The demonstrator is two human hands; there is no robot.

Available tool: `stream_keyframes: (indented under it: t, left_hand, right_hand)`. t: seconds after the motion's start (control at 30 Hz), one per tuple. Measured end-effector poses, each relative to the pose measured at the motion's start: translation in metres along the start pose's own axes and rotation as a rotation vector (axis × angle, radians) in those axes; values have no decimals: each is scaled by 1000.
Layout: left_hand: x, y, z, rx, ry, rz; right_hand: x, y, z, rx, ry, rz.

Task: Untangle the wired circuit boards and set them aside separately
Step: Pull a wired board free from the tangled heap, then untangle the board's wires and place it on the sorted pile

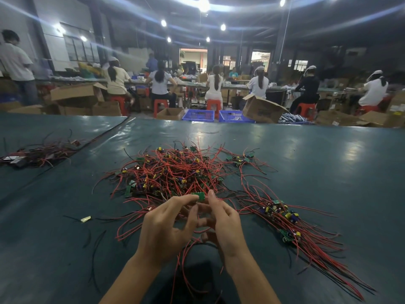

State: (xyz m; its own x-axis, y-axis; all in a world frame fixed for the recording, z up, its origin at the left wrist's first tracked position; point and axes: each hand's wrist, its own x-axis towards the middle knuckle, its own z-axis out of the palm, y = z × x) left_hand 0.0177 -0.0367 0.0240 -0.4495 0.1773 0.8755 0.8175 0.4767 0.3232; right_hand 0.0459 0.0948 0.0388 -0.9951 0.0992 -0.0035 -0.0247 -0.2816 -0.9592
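Observation:
A tangled heap of small green circuit boards with red and black wires [175, 170] lies on the dark green table [328, 163]. Just in front of the heap, my left hand [166, 227] and my right hand [223, 222] together pinch one small green circuit board [199, 196] at their fingertips, its red wires trailing down under my palms. To the right, a row of separated boards [282, 216] lies with long red wires fanned toward the near right edge. A few more boards [240, 159] sit at the heap's far right.
Another bundle of dark red wires [39, 153] lies at the far left of the table. A small pale scrap [86, 219] and loose black wires [94, 251] lie near left. Beyond the table's far edge are cardboard boxes, blue crates [199, 115] and seated workers.

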Motion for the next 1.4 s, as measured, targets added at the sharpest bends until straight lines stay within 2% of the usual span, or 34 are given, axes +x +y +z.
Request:
stream_keyframes:
  t: [0.13, 0.23, 0.3, 0.37, 0.5, 0.6, 0.67, 0.8, 0.97, 1.13, 1.3, 1.4]
  left_hand:
    - [-4, 5, 6, -64, -97, 32]
    - [-5, 9, 8, -100, -136, 18]
    - [-5, 13, 10, -167, -126, -28]
    - [-5, 19, 15, -328, -104, -204]
    - [4, 28, 18, -703, -221, -810]
    - [8, 29, 18, -729, -331, -1000]
    - [10, 30, 18, -736, -311, -1060]
    - [13, 32, 17, -822, -221, -1121]
    - [15, 31, 12, -1088, -23, -1062]
    - [15, 27, 8, -1059, 58, -1009]
    - [13, 26, 9, -1059, 23, -1017]
    - [14, 30, 8, -949, -143, -1063]
  right_hand:
    - [2, 1, -2, 117, -19, 78]
    - [3, -4, -5, 280, 39, -2]
    - [3, -5, -6, 307, 72, -59]
    - [2, -6, -7, 315, 78, -103]
    - [-1, -7, -8, 293, 29, -204]
    - [-1, -7, -10, 266, -9, -269]
    - [-1, -6, -11, 251, -20, -297]
    - [-1, -8, -13, 275, -38, -293]
    - [1, -9, -12, 262, 31, -239]
    - [1, -7, -10, 245, 92, -137]
    - [1, -6, -10, 243, -1, -115]
    - [0, -4, -9, 180, -54, -166]
